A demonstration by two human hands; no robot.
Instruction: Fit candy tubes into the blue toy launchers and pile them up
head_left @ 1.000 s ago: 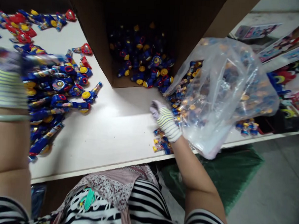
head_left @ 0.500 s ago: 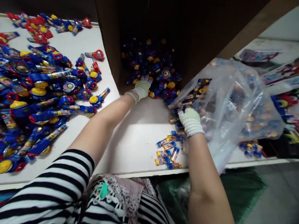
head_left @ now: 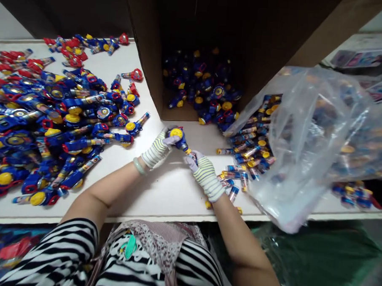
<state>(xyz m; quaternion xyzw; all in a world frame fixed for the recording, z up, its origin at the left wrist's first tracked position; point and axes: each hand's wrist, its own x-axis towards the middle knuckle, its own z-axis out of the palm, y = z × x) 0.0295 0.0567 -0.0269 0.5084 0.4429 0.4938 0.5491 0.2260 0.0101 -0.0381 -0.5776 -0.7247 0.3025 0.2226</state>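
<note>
In front of my body, my left hand (head_left: 159, 149) in a striped glove is closed around a blue toy watch (head_left: 176, 134) with a yellow round cap. My right hand (head_left: 205, 171), gloved alike, pinches a small printed tube (head_left: 192, 155) at the toy's lower end; tube and toy meet end to end, though the fingers hide part of the joint. Beyond the hands, a cardboard box (head_left: 144, 52) lies open towards me with many loose blue toys (head_left: 209, 87) inside. Similar tubes (head_left: 250, 152) spill from a clear plastic bag (head_left: 291, 164) on the right.
A large heap of blue toys with tubes attached (head_left: 72, 112) covers the table's left side, with red ones (head_left: 71, 53) behind it. Printed card packs (head_left: 362, 57) lie at the far right. The white table's front edge (head_left: 137, 218) runs close to my body.
My left hand has come out of the box with a blue toy watch. My right hand has moved left from the bag with a tube, and the two hands are now close together.
</note>
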